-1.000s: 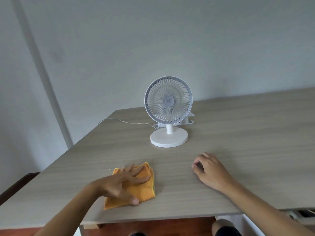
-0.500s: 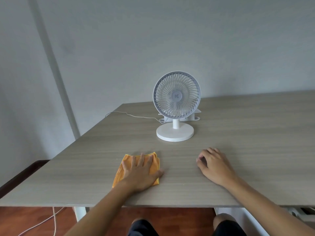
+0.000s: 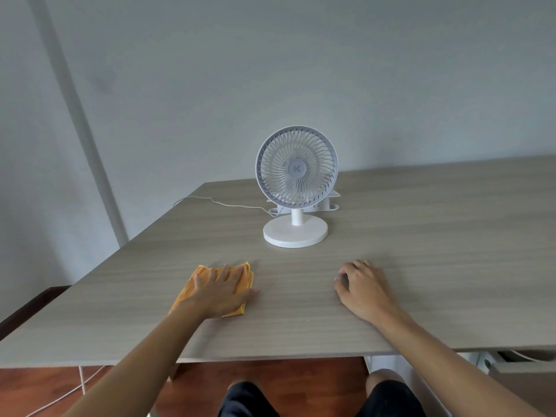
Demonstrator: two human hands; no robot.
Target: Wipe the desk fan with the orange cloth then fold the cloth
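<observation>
Pressing flat, left hand [image 3: 218,291] fingers spread on orange cloth [image 3: 240,276] (right hand [image 3: 362,288] curled, empty).

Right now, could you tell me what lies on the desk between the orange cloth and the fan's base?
Nothing: in the head view, only bare desk separates the orange cloth under the left hand from the fan.

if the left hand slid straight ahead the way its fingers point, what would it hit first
Probably nothing: the left hand, flat on the orange cloth, points past the left of the fan. The thin white cable crosses that line farther back.
</observation>
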